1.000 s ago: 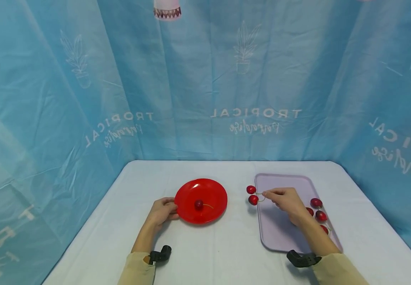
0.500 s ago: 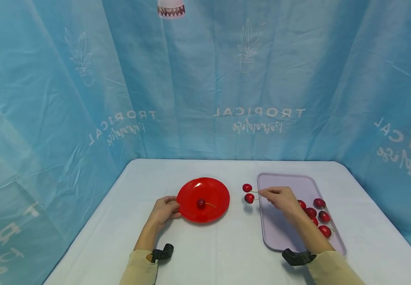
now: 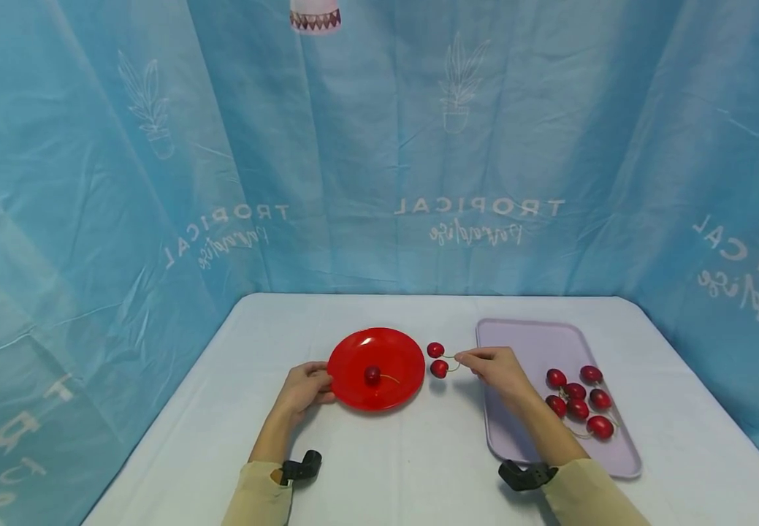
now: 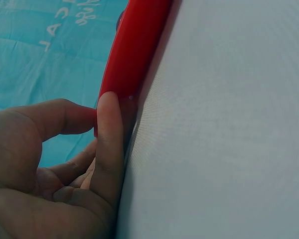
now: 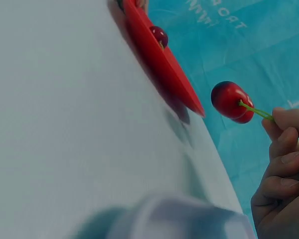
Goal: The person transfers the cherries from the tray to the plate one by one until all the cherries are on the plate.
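A red plate (image 3: 376, 367) lies on the white table with one cherry (image 3: 371, 375) in it. My left hand (image 3: 304, 387) holds the plate's left rim (image 4: 133, 55) between thumb and fingers. My right hand (image 3: 494, 367) pinches the green stems of a pair of cherries (image 3: 437, 359) and holds them in the air just right of the plate, between it and the lilac tray (image 3: 524, 343). In the right wrist view the pair of cherries (image 5: 230, 101) hangs from my fingertips (image 5: 286, 119) close to the plate's edge (image 5: 162, 64).
Several more cherries (image 3: 578, 401) lie at the right side of the tray. A blue printed curtain (image 3: 379, 146) closes off the back and both sides of the table (image 3: 418, 460). Black wrist mounts (image 3: 300, 467) sit near the front edge.
My right hand has carried the pair of cherries leftward, off the tray's corner to just beside the plate. The left hand has stayed on the plate's rim.
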### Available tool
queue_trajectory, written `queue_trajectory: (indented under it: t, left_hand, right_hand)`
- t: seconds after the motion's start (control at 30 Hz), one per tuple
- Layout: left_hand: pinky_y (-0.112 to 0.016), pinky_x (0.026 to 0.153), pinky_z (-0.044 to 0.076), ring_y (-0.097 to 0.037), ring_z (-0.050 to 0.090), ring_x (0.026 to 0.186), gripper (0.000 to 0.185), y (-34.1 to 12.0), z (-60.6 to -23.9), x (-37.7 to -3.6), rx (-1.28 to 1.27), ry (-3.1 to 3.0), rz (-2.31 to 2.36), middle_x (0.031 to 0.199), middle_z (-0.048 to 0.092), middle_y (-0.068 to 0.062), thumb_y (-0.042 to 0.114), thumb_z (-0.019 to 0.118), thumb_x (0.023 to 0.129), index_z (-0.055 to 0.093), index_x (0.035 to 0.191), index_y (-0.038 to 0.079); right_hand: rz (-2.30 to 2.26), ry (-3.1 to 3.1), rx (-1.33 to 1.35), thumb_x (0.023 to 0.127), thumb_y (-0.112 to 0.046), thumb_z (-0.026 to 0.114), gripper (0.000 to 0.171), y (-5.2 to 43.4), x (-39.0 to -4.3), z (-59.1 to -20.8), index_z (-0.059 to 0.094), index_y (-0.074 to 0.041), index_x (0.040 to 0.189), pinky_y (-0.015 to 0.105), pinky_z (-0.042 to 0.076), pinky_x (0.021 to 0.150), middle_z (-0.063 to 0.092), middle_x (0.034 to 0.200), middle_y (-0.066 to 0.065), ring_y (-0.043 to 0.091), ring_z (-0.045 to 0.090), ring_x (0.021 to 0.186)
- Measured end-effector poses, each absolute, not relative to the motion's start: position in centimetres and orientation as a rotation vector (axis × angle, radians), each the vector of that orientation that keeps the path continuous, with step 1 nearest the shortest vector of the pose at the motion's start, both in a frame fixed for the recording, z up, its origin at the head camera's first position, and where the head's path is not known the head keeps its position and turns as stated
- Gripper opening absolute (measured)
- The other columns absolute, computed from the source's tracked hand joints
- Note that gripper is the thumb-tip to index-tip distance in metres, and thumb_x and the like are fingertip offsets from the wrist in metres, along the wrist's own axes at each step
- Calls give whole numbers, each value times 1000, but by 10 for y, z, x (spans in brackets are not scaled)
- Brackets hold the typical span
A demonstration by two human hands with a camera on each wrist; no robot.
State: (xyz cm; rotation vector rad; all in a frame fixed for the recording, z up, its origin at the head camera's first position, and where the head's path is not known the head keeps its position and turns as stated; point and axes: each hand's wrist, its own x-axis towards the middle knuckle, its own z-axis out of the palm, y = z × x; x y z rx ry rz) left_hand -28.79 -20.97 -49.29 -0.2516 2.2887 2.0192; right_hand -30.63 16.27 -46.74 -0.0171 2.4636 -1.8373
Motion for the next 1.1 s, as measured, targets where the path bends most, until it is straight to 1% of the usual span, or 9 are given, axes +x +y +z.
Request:
queue_trajectory:
  t: [0.17,0.27,0.37,0.5,0.73,0.83,0.93,1.0,1.1]
  left_hand:
    - [-31,68,58,-21,66,75,39,-210,-495,-286,-260,2283,2011,103,63,-17,8,56,92,51,129,-4]
    - [-31,68,58,-21,66,75,40,-210,-494,-286,-263,2284,2013,103,64,-16,8,57,91,51,129,-4]
    - [-32,68,58,-21,67,74,40,-211,-492,-287,-257,2299,2006,103,64,-16,8,57,91,51,129,-4]
    - [-31,68,58,-21,66,73,40,-211,-490,-287,-257,2310,1995,102,64,-16,9,57,92,51,129,-4]
    - [-32,68,58,-21,67,74,40,-210,-489,-289,-253,2294,2010,100,65,-15,8,58,91,51,128,-4]
    - [-32,68,58,-20,67,73,41,-210,-489,-289,-254,2293,2013,99,66,-14,7,57,90,51,128,-4]
    - [-32,67,58,-20,67,72,41,-211,-490,-289,-259,2293,2018,99,65,-15,7,57,90,51,128,-4]
    - [-32,67,58,-20,67,72,40,-211,-491,-289,-259,2293,2021,100,65,-15,7,57,90,51,128,-4]
    - [-32,67,58,-20,67,72,40,-211,-492,-290,-265,2287,2026,100,65,-15,7,58,90,52,128,-4]
  right_hand:
    - [-1863,2427,-14,81,-35,76,35,151,-307,-470,75,-6,101,26,39,54,55,69,12,18,45,61]
    - [-1883,2402,-13,79,-35,78,34,144,-308,-471,76,-8,99,26,37,52,51,63,6,16,43,58]
    - [-1903,2373,-34,79,-35,78,32,137,-309,-471,76,-8,96,26,36,52,49,61,4,16,41,58]
    - [-1889,2366,-68,80,-34,77,30,127,-308,-471,76,-8,96,27,37,54,51,62,5,18,43,60]
    - [-1827,2391,-60,80,-37,76,27,109,-311,-472,78,-14,94,28,41,57,52,61,7,22,52,70]
    - [-1813,2399,-59,79,-40,76,29,100,-312,-473,78,-15,94,29,44,59,55,65,11,22,53,75]
    - [-1786,2409,-55,78,-41,76,30,92,-313,-473,78,-16,94,30,45,62,60,76,12,23,53,81]
    - [-1767,2424,-59,78,-41,76,29,88,-313,-474,78,-16,94,31,46,63,63,84,9,22,52,85]
    - [-1759,2433,-67,79,-40,75,27,82,-312,-475,78,-17,93,29,45,62,63,85,3,21,51,84]
